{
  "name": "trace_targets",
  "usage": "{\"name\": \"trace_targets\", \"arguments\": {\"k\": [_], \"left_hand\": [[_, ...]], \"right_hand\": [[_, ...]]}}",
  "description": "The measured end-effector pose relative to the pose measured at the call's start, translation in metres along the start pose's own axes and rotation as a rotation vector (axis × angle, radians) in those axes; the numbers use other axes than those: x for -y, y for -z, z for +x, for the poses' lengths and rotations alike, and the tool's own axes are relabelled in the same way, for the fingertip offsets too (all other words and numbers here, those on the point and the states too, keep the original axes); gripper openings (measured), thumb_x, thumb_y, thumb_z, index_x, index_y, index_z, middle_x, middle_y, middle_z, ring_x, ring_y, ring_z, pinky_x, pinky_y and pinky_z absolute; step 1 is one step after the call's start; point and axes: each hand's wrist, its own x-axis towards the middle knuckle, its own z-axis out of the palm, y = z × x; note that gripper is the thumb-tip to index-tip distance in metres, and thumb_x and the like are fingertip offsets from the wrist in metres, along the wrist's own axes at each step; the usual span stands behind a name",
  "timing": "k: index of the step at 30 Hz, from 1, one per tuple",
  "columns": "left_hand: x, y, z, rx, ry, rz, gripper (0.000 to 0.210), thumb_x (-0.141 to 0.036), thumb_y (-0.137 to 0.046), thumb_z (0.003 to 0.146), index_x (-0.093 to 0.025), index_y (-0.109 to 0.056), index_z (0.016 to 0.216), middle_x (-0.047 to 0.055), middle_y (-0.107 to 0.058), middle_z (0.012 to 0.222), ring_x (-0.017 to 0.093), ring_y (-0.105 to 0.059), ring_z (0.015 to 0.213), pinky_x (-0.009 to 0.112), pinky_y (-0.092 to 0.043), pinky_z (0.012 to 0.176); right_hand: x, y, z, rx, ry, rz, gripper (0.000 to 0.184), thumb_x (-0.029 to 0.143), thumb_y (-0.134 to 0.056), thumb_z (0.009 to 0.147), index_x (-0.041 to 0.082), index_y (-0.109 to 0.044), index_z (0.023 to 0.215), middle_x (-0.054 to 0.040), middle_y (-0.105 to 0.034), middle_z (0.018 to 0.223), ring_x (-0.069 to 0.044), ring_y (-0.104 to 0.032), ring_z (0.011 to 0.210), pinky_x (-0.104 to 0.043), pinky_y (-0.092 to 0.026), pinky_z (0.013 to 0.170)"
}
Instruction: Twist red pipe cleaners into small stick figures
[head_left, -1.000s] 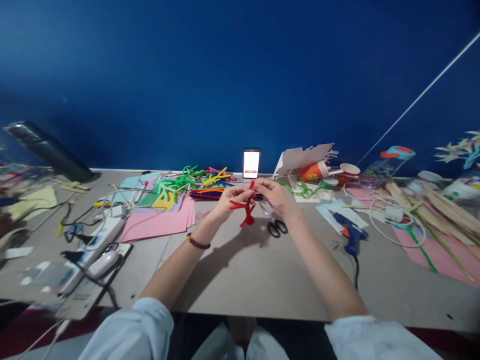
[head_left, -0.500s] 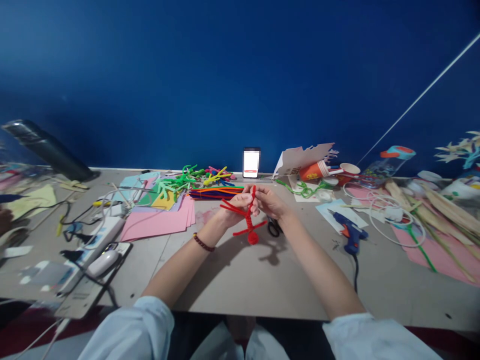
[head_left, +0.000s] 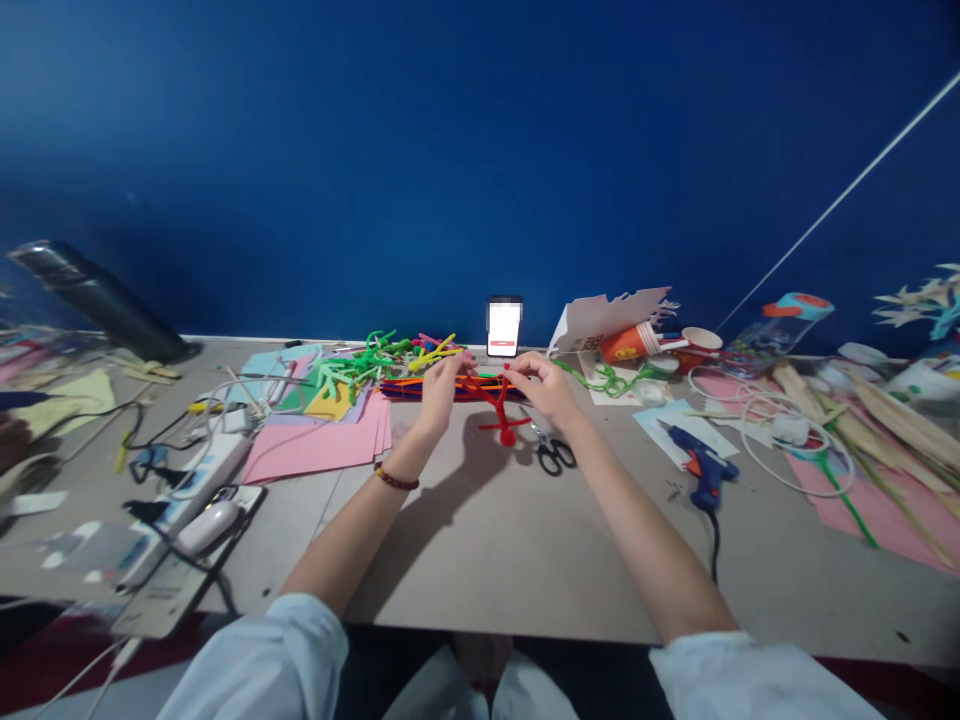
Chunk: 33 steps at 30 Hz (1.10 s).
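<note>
The red fuzzy figure point(head_left: 503, 412) hangs over the worktop point(head_left: 480, 570), pinched by the right hand point(head_left: 547, 386); its ball point(head_left: 508, 438) and arms point(head_left: 489, 428) look done, its top ends point(head_left: 491, 397) maybe not, and I can't tell the left hand's point(head_left: 441, 392) grip.

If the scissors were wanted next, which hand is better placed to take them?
Probably the right hand: the scissors lie closer to it, beside its forearm, while the left hand is farther off. But it pinches the red figure, which it would first need to release.

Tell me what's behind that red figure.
Behind the red figure: a bundle of coloured stems and, farther back, a phone. The left hand hides part of the bundle from view.
</note>
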Motion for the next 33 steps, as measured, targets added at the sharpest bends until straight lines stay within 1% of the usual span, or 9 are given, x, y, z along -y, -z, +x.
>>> {"name": "trace_targets", "arguments": {"k": [4, 6, 9, 11, 13, 18, 25, 29, 33], "left_hand": [[-0.005, -0.009, -0.016, 0.067, -0.355, 0.414, 0.016, -0.035, -0.066, 0.072, -0.019, -0.069, 0.074, 0.005, -0.069, 0.078, 0.021, -0.060, 0.086, 0.033, -0.043, 0.083], [-0.005, -0.014, -0.023, 0.158, -0.411, 0.504, 0.013, -0.033, -0.066, 0.074, -0.020, -0.070, 0.076, 0.005, -0.069, 0.076, 0.019, -0.059, 0.080, 0.033, -0.042, 0.081], [0.000, -0.017, -0.028, 0.144, -0.415, 0.511, 0.015, -0.034, -0.064, 0.077, -0.020, -0.070, 0.074, 0.005, -0.068, 0.074, 0.019, -0.058, 0.076, 0.034, -0.042, 0.079], [0.003, -0.018, -0.028, 0.117, -0.371, 0.424, 0.018, -0.036, -0.061, 0.079, -0.020, -0.070, 0.075, 0.005, -0.068, 0.074, 0.019, -0.058, 0.075, 0.033, -0.043, 0.077], [0.006, -0.018, -0.026, 0.147, -0.281, 0.289, 0.023, -0.040, -0.058, 0.081, -0.020, -0.069, 0.076, 0.005, -0.066, 0.072, 0.017, -0.058, 0.071, 0.030, -0.045, 0.070], [0.003, -0.021, -0.025, 0.390, 0.000, -0.017, 0.036, -0.053, -0.059, 0.077, -0.017, -0.063, 0.074, 0.001, -0.058, 0.063, 0.011, -0.051, 0.056, 0.024, -0.043, 0.056], [-0.002, -0.019, -0.029, 0.671, 0.211, -0.319, 0.039, -0.052, -0.068, 0.070, -0.015, -0.059, 0.068, 0.001, -0.053, 0.061, 0.011, -0.051, 0.062, 0.025, -0.044, 0.066], [-0.001, -0.020, -0.034, 0.825, 0.264, -0.415, 0.037, -0.049, -0.069, 0.071, -0.015, -0.058, 0.063, 0.002, -0.051, 0.057, 0.013, -0.051, 0.062, 0.027, -0.045, 0.066], [-0.004, -0.018, -0.034, 0.822, 0.314, -0.402, 0.035, -0.048, -0.069, 0.072, -0.014, -0.064, 0.069, 0.005, -0.060, 0.064, 0.014, -0.057, 0.065, 0.029, -0.048, 0.070]], "right_hand": [[0.001, -0.005, -0.003, -0.056, 0.013, -0.100, 0.020, 0.037, -0.063, 0.073, 0.021, -0.056, 0.063, -0.0012, -0.055, 0.076, -0.016, -0.053, 0.074, -0.031, -0.044, 0.073], [0.001, -0.008, -0.004, -0.093, -0.001, -0.103, 0.019, 0.037, -0.062, 0.073, 0.021, -0.056, 0.063, -0.0013, -0.055, 0.077, -0.016, -0.053, 0.073, -0.031, -0.045, 0.071], [0.001, -0.011, -0.006, -0.121, -0.037, -0.083, 0.021, 0.039, -0.064, 0.073, 0.022, -0.057, 0.064, -0.0014, -0.056, 0.078, -0.016, -0.053, 0.074, -0.031, -0.046, 0.072], [0.002, -0.011, -0.005, -0.094, -0.076, -0.026, 0.022, 0.041, -0.066, 0.071, 0.021, -0.059, 0.065, -0.0016, -0.058, 0.079, -0.016, -0.054, 0.075, -0.030, -0.047, 0.072], [0.003, -0.009, -0.004, -0.032, -0.138, 0.083, 0.022, 0.042, -0.069, 0.069, 0.021, -0.061, 0.068, -0.0014, -0.059, 0.080, -0.016, -0.056, 0.075, -0.030, -0.048, 0.071], [0.002, 0.000, -0.002, 0.136, -0.255, 0.346, 0.028, 0.044, -0.072, 0.067, 0.020, -0.065, 0.080, 0.0008, -0.062, 0.073, -0.014, -0.059, 0.066, -0.030, -0.051, 0.068], [0.000, 0.017, -0.001, 0.439, -0.281, 0.440, 0.028, 0.045, -0.072, 0.071, 0.019, -0.064, 0.077, 0.0001, -0.062, 0.066, -0.015, -0.061, 0.062, -0.031, -0.051, 0.064], [-0.001, 0.025, 0.000, 0.448, -0.222, 0.404, 0.028, 0.043, -0.079, 0.062, 0.019, -0.066, 0.069, -0.0007, -0.062, 0.077, -0.014, -0.060, 0.070, -0.028, -0.049, 0.068], [-0.003, 0.025, 0.000, 0.437, -0.247, 0.394, 0.028, 0.043, -0.077, 0.064, 0.019, -0.063, 0.069, 0.0014, -0.060, 0.070, -0.012, -0.057, 0.062, -0.026, -0.047, 0.061]]}}
